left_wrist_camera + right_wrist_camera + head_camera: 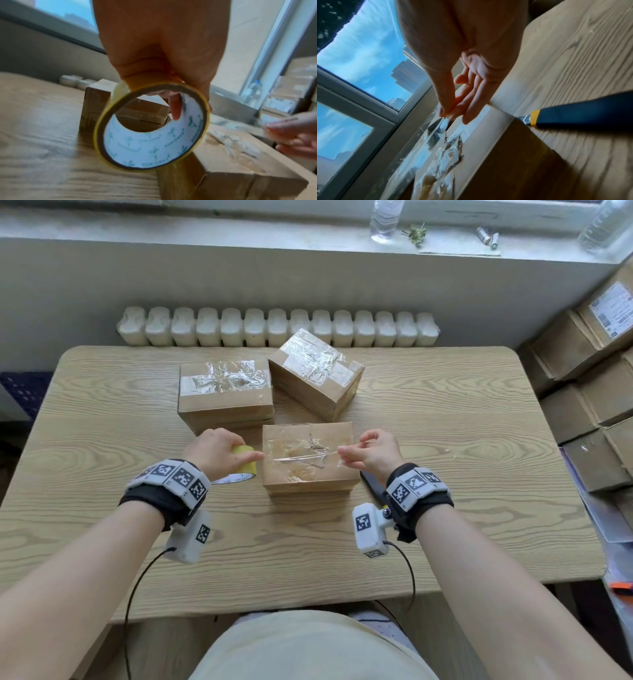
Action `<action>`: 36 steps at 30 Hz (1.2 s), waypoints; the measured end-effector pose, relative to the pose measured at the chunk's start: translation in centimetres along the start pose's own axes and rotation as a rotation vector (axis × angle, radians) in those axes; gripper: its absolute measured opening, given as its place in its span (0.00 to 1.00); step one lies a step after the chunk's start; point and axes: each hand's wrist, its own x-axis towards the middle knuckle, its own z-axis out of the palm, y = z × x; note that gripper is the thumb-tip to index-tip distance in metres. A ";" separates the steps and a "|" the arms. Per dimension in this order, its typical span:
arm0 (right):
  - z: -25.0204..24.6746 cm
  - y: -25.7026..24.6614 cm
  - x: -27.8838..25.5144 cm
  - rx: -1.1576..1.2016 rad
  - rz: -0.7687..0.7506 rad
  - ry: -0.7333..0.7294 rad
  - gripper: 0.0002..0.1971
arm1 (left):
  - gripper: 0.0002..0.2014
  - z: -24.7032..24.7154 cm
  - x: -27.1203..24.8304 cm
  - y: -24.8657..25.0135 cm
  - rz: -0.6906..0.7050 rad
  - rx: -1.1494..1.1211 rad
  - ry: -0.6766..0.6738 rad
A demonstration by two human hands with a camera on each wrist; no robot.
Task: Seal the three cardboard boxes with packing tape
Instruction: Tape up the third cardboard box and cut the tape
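Observation:
Three cardboard boxes stand on the wooden table (102, 422). The near box (308, 470) lies between my hands, its top covered in crinkled clear tape. My left hand (219, 451) grips the yellow-edged roll of packing tape (245, 463) (150, 127) just left of that box, a finger through its core. My right hand (371, 451) (453, 106) pinches the free end of the tape strip (305, 455), stretched across the box top. The back left box (224, 395) and the tilted back right box (317, 371) carry clear tape on top.
A blue utility knife with a yellow band (583, 112) (373, 487) lies on the table right of the near box. Stacked cardboard boxes (589, 392) fill the right side. A radiator (277, 326) runs behind the table; plastic bottles (385, 219) stand on the windowsill.

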 end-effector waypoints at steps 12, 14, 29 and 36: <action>2.3 1.0 2.2 -0.372 0.016 0.179 0.24 | 0.16 0.6 1.5 -0.6 -0.015 -0.080 -0.002; 2.4 0.9 2.5 -0.407 0.026 0.189 0.25 | 0.16 0.8 1.6 -0.7 -0.007 -0.108 -0.005; 2.7 0.0 1.5 -0.914 -0.161 0.202 0.23 | 0.18 1.9 1.5 -0.2 -0.057 0.066 0.013; 2.2 1.4 0.4 -1.002 -0.478 0.215 0.15 | 0.13 1.2 1.4 -0.1 -0.040 -0.013 -0.013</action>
